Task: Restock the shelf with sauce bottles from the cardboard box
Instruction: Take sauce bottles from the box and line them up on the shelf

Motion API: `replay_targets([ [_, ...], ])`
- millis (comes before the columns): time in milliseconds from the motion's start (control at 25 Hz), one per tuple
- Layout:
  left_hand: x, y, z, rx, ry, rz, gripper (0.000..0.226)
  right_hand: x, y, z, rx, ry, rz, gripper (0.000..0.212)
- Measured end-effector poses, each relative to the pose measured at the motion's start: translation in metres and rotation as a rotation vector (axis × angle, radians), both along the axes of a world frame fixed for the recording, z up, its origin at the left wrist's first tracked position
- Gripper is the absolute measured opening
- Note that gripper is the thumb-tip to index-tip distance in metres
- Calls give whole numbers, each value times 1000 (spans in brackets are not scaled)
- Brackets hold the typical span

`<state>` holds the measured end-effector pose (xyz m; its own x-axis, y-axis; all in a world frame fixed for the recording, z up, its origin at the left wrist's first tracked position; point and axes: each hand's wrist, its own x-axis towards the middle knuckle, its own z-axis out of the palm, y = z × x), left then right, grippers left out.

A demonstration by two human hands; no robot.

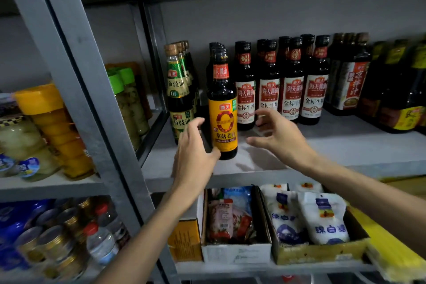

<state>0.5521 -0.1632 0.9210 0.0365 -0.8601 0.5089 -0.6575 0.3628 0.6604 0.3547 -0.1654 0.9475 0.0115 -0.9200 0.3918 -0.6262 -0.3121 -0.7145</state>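
Now | step: seating a bottle at the row front | left hand (196, 159) curls thumb and fingers round the lower body of the dark glass sauce bottle with orange label (223, 122), probably steadying it upright on the grey metal shelf (345, 143) | right hand (276, 136) spread, empty, just right of the grip, likely to guard against tipping | red-labelled dark bottles (246, 94) stand behind-right of the grip

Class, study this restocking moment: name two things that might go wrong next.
1. The yellow-label bottle stands near the front edge of the shelf; if the left hand lets go carelessly, it may tip off.
2. The open right hand, close to the red-label bottles, might knock them.
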Motion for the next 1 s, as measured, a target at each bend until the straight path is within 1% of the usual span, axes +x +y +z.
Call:
replay_targets([
  [80, -13, 17, 0, -156, 24, -48, 46, -13, 21, -8, -35, 15, -59, 51],
  [160, -33, 33, -1, -196, 2, -140, 29, -30, 41, -11, -62, 48, -88, 32],
  [240, -56, 45, -3, -149, -53, -241, 18, -51, 60, -14, -71, 89, -87, 22],
  [360, -108, 62, -11, 47, -181, -416, 7, -105, 101, -25, -28, 96, -82, 21],
  [400, -130, 68, -17, 129, -232, -488, 7, -129, 116, -33, -2, 98, -80, 22],
  [480, -181, 85, -35, 264, -353, -620, 14, -180, 149, -56, 68, 141, -70, 24],
  [640, -307, 126, -97, 526, -554, -822, 29, -301, 217, -126, 366, 142, -76, 30],
  [720, -365, 142, -132, 660, -642, -898, 36, -358, 243, -166, 492, 141, -103, 26],
  [800, -407, 153, -165, 793, -651, -945, 38, -403, 263, -200, 605, 90, -154, 24],
  [880, -441, 158, -199, 886, -646, -971, 36, -442, 276, -231, 706, 39, -205, 24],
  [1000, -491, 154, -267, 1073, -574, -938, 34, -488, 287, -292, 861, -22, -282, 26],
])
